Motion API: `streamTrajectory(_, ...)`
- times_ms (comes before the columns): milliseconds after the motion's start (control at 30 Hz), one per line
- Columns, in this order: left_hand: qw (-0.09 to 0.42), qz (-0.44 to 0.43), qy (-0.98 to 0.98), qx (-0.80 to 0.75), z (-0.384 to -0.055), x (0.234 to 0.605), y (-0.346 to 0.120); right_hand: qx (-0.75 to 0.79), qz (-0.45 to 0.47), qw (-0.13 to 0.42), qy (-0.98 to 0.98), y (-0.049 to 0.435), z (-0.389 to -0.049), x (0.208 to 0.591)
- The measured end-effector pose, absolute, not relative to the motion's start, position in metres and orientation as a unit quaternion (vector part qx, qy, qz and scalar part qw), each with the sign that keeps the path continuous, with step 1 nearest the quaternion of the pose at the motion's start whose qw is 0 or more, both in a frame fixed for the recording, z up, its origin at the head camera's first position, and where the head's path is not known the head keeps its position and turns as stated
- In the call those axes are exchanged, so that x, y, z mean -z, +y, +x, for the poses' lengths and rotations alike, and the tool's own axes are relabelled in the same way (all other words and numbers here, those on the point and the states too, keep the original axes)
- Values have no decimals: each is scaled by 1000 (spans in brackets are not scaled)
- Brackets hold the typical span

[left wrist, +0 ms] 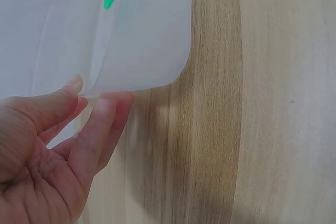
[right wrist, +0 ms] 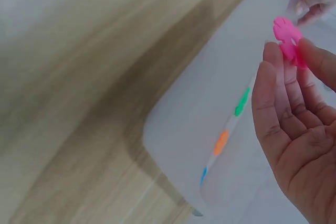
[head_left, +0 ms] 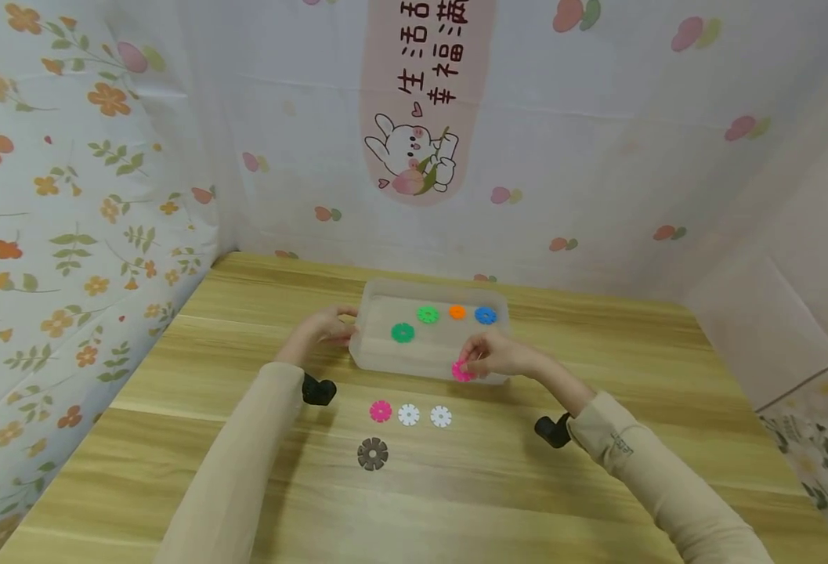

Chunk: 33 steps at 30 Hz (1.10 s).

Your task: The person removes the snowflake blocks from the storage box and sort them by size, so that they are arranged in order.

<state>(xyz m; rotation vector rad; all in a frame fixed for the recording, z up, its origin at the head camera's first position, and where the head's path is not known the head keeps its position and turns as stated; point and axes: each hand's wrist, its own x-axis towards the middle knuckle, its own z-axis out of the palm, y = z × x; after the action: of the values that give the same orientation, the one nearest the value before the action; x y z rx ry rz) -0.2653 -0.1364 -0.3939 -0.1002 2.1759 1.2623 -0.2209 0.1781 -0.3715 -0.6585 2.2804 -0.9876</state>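
A translucent plastic box (head_left: 399, 359) stands on the table with several notched plastic discs in it: a dark green disc (head_left: 403, 333), a light green disc (head_left: 428, 314), an orange disc (head_left: 457, 312) and a blue disc (head_left: 486, 316). At its left end my left hand (head_left: 329, 326) holds the wall; in the left wrist view the thumb lies at the rim and the fingertips (left wrist: 119, 100) against the outside. My right hand (head_left: 498, 354) pinches a pink notched disc (right wrist: 289, 40) between thumb and fingers, over the box's near right edge.
On the table in front of the box lie another pink disc (head_left: 381, 411), a white disc (head_left: 408, 414), a second white disc (head_left: 441, 416) and a larger dark grey disc (head_left: 373, 453). Patterned cloth (head_left: 562, 157) hangs behind the table and along both sides.
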Motion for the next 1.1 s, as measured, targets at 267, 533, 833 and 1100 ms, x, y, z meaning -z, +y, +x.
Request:
streamTrajectory(267,308,-33,824,-474,-266,396,-139,354,-269,291,847,181,-206,378)
streamTrajectory(533,309,-31,823,-476,-267,396,-138,339,-241,300,859,183,-193,392)
streamTrajectory(833,309,-37,826,-470,-266,396,-139,323,-247,302,862,183,-185,407)
streamTrajectory(1100,309,-37,821,-479,-267,395,-138,312,-264,264,873,187,-182,409)
